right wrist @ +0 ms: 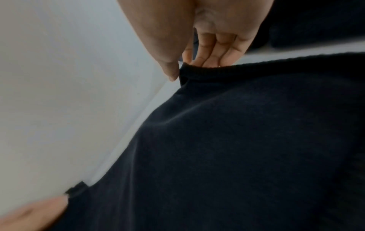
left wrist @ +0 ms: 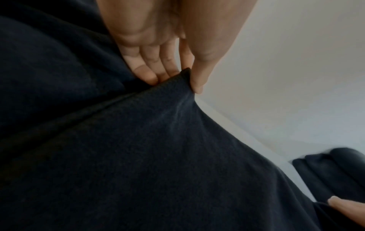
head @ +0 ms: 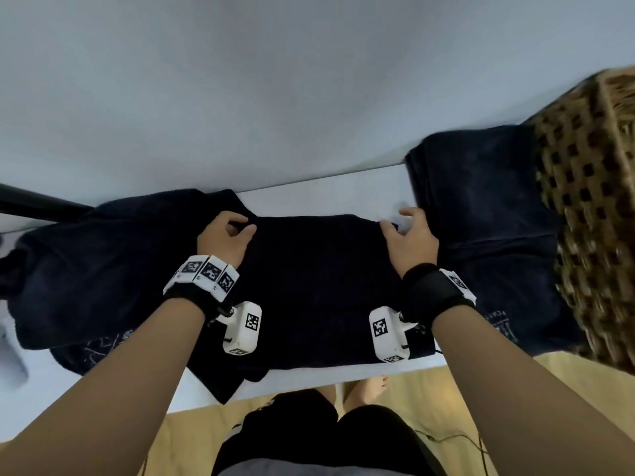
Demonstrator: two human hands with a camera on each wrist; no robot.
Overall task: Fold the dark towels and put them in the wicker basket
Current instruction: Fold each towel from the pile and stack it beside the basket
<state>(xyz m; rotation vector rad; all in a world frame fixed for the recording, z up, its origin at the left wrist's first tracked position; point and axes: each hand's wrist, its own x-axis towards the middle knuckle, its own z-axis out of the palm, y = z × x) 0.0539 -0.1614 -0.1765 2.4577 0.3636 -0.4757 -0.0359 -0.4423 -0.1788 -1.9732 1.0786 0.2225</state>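
Nearest me, the dark towel [head: 319, 290] lies spread across the white bench [head: 309, 197], its near edge hanging a little over the bench's front lip. My left hand [head: 225, 240] sits at the towel's far left corner – the wrist view shows that corner pinched between thumb [left wrist: 199, 75] and fingers, so the grip there holds cloth. My right hand [head: 410, 240] is at the far right corner, thumb and fingers likewise closed on the hem in its wrist view. To the left a second dark towel [head: 89, 269] lies rumpled, partly under the first. To the right a third dark towel [head: 481, 207] is heaped against the wicker basket [head: 591, 187], which stands at the bench's right end – its inside I cannot see
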